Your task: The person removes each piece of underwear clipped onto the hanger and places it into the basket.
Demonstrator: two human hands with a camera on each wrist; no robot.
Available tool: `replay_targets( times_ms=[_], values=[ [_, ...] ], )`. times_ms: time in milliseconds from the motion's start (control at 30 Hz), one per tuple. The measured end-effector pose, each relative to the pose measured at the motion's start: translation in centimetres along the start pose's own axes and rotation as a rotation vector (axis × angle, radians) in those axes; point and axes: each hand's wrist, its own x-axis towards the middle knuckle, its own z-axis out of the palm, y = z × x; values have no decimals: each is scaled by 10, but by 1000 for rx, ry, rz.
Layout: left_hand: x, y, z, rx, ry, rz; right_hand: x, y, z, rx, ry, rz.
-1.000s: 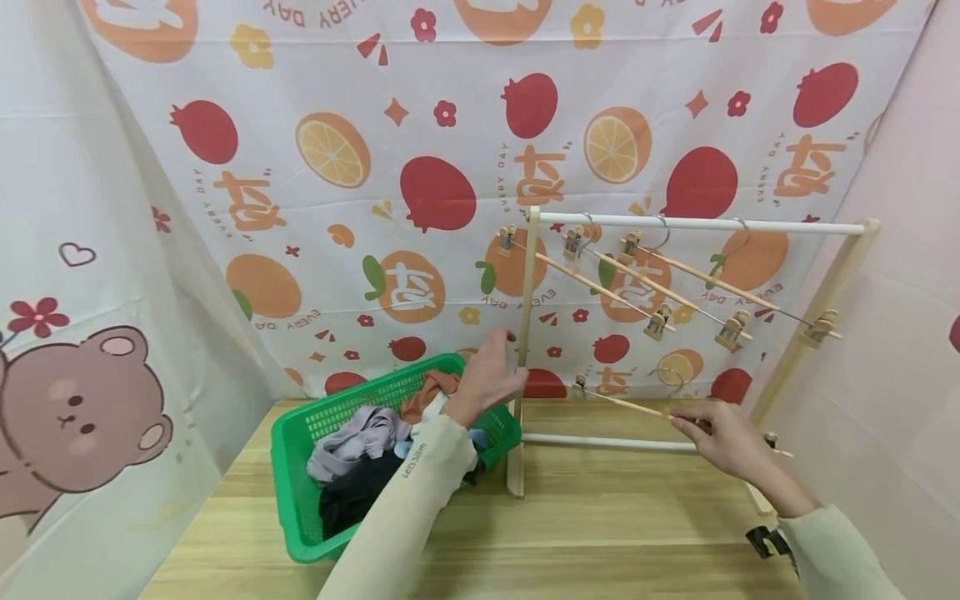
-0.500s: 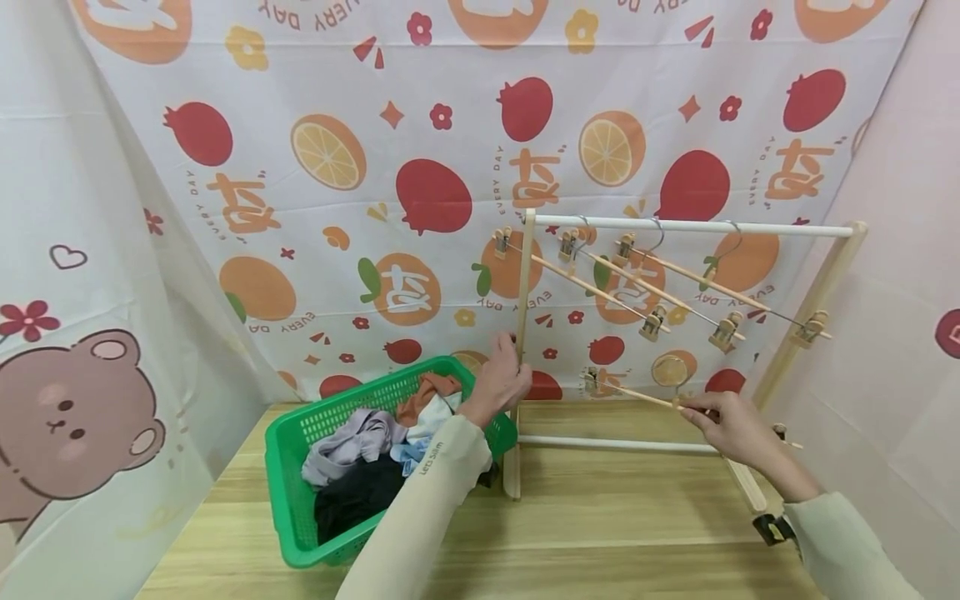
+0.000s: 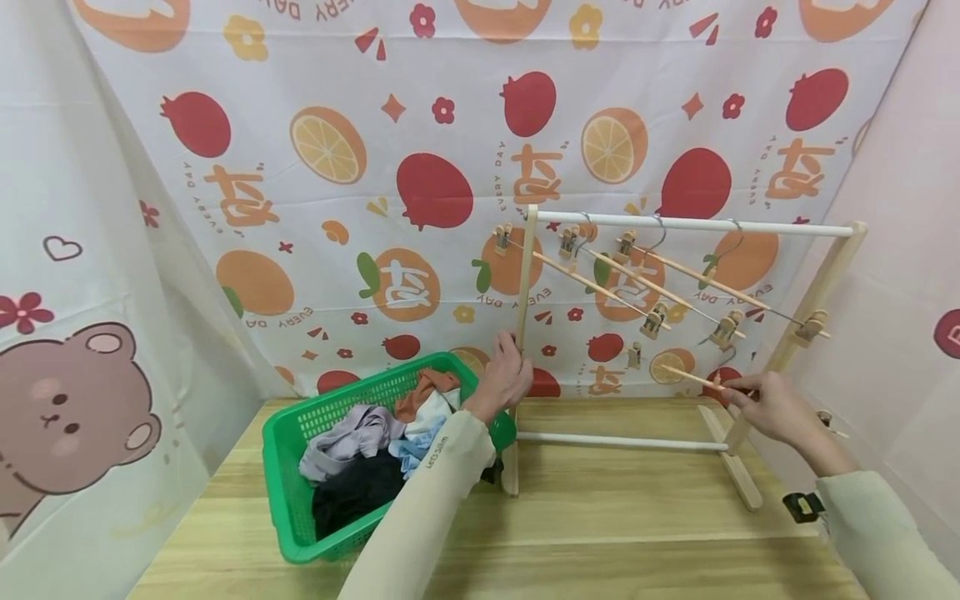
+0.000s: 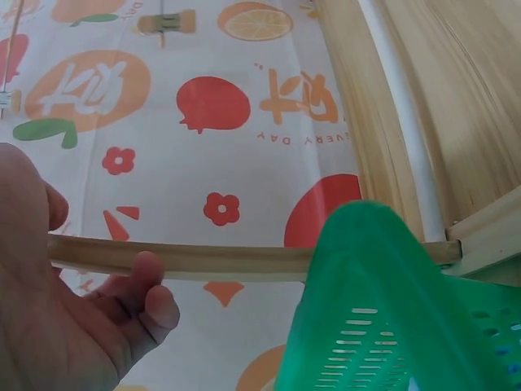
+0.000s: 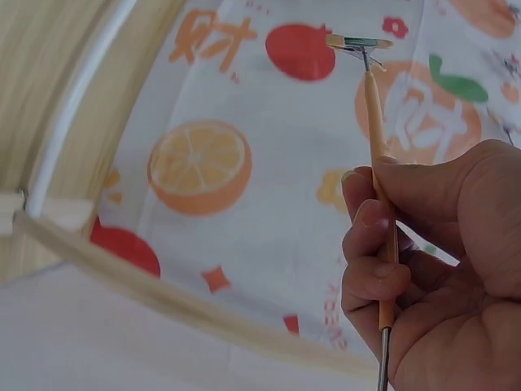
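Observation:
My left hand (image 3: 504,379) grips the left upright (image 3: 527,283) of a wooden clothes rack. In the left wrist view, the thumb and fingers curl round that wooden upright (image 4: 220,259). Beyond the rack's right side, my right hand (image 3: 772,408) holds a clip hanger (image 3: 693,379) by its wooden bar, below the top rod. The right wrist view shows the fingers wrapped round the hanger's bar (image 5: 376,122), with a clip (image 5: 358,41) at its far end. Three more clip hangers (image 3: 637,279) hang from the white top rod (image 3: 697,222), with no clothes on them.
A green basket (image 3: 273,475) stands left of the rack, close to its left foot. In it lie lilac (image 3: 348,437), black (image 3: 356,492), rust, white and blue clothes. A white lower rod (image 3: 622,441) joins the rack's feet. A fruit-print curtain (image 3: 285,75) hangs behind.
My left hand, loosely open beside the upright a second ago, has closed round it. My right hand has carried the clip hanger to the right, past the rack's right upright.

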Motion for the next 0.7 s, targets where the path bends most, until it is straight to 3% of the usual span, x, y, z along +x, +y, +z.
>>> replay_targets(
  times_ms=[333,700],
  values=[
    [5,-4,2,5,-54,1,6,20,-37,-68,5,61],
    [3,-6,-1,24,-118,17,12,21,-87,-122,2,114]
  ],
)
